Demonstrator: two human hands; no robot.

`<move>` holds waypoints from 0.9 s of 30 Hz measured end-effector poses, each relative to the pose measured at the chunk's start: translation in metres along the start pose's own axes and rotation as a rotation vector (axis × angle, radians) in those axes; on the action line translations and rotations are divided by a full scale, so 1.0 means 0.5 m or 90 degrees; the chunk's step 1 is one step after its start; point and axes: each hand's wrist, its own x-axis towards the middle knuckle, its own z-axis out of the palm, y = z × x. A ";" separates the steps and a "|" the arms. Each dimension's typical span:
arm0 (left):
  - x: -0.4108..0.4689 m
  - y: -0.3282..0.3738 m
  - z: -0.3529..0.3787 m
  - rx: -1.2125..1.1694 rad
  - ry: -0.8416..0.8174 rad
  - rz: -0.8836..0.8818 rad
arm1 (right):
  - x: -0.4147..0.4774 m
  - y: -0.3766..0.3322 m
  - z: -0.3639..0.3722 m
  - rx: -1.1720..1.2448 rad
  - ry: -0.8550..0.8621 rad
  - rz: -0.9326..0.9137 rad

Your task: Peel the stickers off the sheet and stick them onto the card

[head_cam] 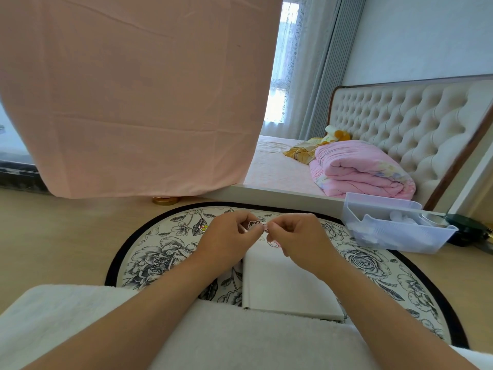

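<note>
A white card (282,284) lies flat on the round floral mat (160,252), with one pink sticker (274,243) showing at its far end, partly hidden by my right hand. Both hands are raised a little above the card's far edge. My left hand (229,236) pinches a small cartoon sticker piece (253,225) between thumb and fingertips. My right hand (298,233) pinches the same piece from the right side; fingertips of both hands meet there. Another small colourful sticker (202,227) lies on the mat left of my left hand.
A clear plastic bin (394,225) with white items sits at the right on the wooden floor. A bed with a folded pink quilt (365,169) is behind. A pink cloth (133,89) hangs at the back left. White towel-like fabric (240,340) covers my lap.
</note>
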 end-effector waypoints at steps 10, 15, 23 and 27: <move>-0.011 0.015 0.004 0.221 0.166 0.127 | 0.004 0.011 0.013 -0.059 0.098 -0.041; -0.009 0.020 0.007 0.034 0.082 -0.008 | 0.001 0.014 0.014 -0.123 0.115 -0.080; -0.001 0.018 0.001 -0.120 0.024 -0.075 | -0.002 0.013 0.014 -0.223 0.124 -0.137; 0.000 0.016 0.003 -0.118 0.019 -0.073 | -0.004 0.010 0.015 -0.233 0.119 -0.137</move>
